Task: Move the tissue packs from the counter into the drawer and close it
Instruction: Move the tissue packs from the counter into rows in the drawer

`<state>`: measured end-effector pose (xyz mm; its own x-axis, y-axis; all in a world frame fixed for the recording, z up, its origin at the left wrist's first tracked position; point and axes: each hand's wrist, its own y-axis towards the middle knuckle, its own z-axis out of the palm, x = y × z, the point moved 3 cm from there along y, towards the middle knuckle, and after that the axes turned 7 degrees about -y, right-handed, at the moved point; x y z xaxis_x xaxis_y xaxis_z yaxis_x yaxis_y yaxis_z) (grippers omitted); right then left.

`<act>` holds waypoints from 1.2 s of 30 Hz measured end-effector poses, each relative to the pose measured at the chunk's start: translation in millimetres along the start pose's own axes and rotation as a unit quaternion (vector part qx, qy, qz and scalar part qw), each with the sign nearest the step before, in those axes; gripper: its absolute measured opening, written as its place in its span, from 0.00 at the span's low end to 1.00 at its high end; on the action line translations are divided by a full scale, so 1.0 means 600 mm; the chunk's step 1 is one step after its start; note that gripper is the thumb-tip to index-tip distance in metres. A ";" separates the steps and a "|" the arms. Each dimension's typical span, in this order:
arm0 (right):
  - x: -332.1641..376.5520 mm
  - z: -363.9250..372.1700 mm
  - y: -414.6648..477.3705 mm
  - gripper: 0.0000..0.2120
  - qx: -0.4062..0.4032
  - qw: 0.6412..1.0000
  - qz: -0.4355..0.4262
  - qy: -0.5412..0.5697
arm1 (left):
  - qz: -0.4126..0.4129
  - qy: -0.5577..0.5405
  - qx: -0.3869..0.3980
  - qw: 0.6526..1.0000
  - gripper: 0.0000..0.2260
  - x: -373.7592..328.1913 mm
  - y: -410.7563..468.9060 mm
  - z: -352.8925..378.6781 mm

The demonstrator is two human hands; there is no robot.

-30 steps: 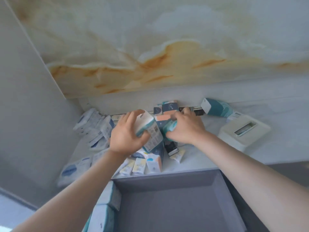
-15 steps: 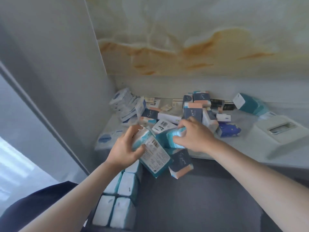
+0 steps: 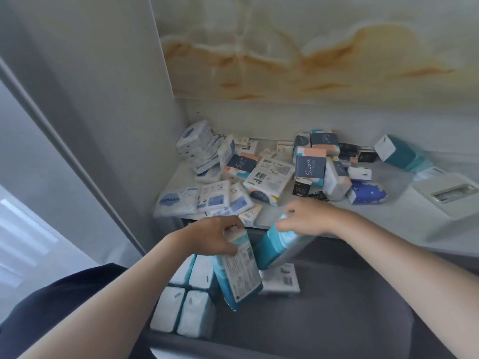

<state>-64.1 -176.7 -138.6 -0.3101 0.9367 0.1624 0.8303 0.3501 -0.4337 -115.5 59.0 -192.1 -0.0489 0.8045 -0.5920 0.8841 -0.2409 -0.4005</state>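
My left hand (image 3: pixel 215 238) grips the top end of a teal and white tissue pack (image 3: pixel 239 277), which hangs tilted over the open dark grey drawer (image 3: pixel 337 307). To its right, my right hand (image 3: pixel 308 218) holds a second teal pack (image 3: pixel 278 248) from above, fingers loosely spread, its lower end down inside the drawer. Several white packs (image 3: pixel 181 307) stand in rows at the drawer's left end, and a flat white pack (image 3: pixel 281 281) lies beside them. A pile of mixed tissue packs (image 3: pixel 269 177) covers the left of the counter (image 3: pixel 388 221).
A white tissue box (image 3: pixel 448 198) sits on the counter at the right, with a teal pack (image 3: pixel 401 154) behind it. A tall grey cabinet panel (image 3: pixel 103 99) closes off the left side. A marble wall rises behind the counter.
Both hands have come off the counter pile with a teal pack each and moved down and toward me, over the counter edge into the drawer.
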 end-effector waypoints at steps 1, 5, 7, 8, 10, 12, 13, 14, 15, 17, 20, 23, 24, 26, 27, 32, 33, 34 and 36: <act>0.001 0.022 0.005 0.17 0.030 0.999 0.011 -0.008 | -0.005 0.040 0.002 0.999 0.22 0.001 0.003 0.011; 0.004 0.103 0.033 0.30 0.132 0.990 0.043 -0.010 | -0.012 0.118 -0.043 0.992 0.29 0.021 0.026 0.065; 0.003 0.122 0.039 0.31 0.162 0.984 0.074 0.003 | -0.017 0.129 -0.064 0.989 0.30 0.032 0.038 0.088; 0.003 0.129 0.040 0.30 0.175 0.980 0.094 0.021 | -0.017 0.131 -0.078 0.988 0.30 0.035 0.045 0.094; 0.005 0.136 0.043 0.30 0.195 0.972 0.120 0.052 | -0.023 0.128 -0.117 0.985 0.30 0.039 0.058 0.103; 0.008 0.137 0.046 0.30 0.193 0.971 0.128 0.054 | -0.048 0.142 -0.153 0.977 0.30 0.045 0.067 0.111; 0.011 0.137 0.048 0.29 0.186 0.973 0.126 0.050 | -0.066 0.161 -0.159 0.972 0.30 0.049 0.071 0.116; 0.013 0.137 0.049 0.29 0.179 0.976 0.118 0.043 | -0.080 0.185 -0.160 0.966 0.31 0.054 0.075 0.121; 0.015 0.140 0.052 0.28 0.171 0.978 0.109 0.038 | -0.088 0.209 -0.160 0.961 0.31 0.057 0.078 0.126; 0.017 0.146 0.057 0.26 0.154 0.983 0.098 0.036 | -0.072 0.235 -0.163 0.955 0.32 0.062 0.083 0.128; 0.020 0.158 0.068 0.25 0.149 0.980 0.112 0.071 | -0.006 0.237 -0.097 0.967 0.31 0.067 0.089 0.130; 0.022 0.174 0.075 0.27 0.165 0.958 0.167 0.167 | 0.005 0.293 -0.062 0.954 0.27 0.073 0.089 0.137; 0.024 0.182 0.077 0.28 0.174 0.947 0.185 0.197 | -0.005 0.292 -0.067 0.954 0.26 0.075 0.091 0.137; 0.027 0.194 0.081 0.28 0.204 0.927 0.206 0.237 | -0.019 0.280 -0.071 0.957 0.28 0.076 0.090 0.135; 0.029 0.199 0.084 0.29 0.233 0.917 0.210 0.245 | -0.015 0.276 -0.066 0.959 0.30 0.076 0.088 0.134; 0.050 0.220 0.079 0.34 0.397 0.867 0.171 0.249 | 0.022 0.208 -0.045 0.977 0.33 0.083 0.051 0.126; 0.057 0.230 0.078 0.33 0.411 0.856 0.158 0.270 | 0.026 0.198 -0.039 0.979 0.31 0.085 0.042 0.126; 0.065 0.241 0.077 0.32 0.418 0.842 0.155 0.304 | 0.025 0.180 -0.032 0.983 0.30 0.088 0.033 0.126; 0.083 0.276 0.080 0.34 0.412 0.802 0.166 0.399 | 0.012 0.138 -0.022 0.990 0.27 0.095 0.019 0.128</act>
<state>-116.5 -113.4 -297.9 0.5327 0.7949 0.2904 0.1166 0.2710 -0.9555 -143.8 60.3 -284.3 0.0956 0.9182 -0.3843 0.9028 -0.2426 -0.3550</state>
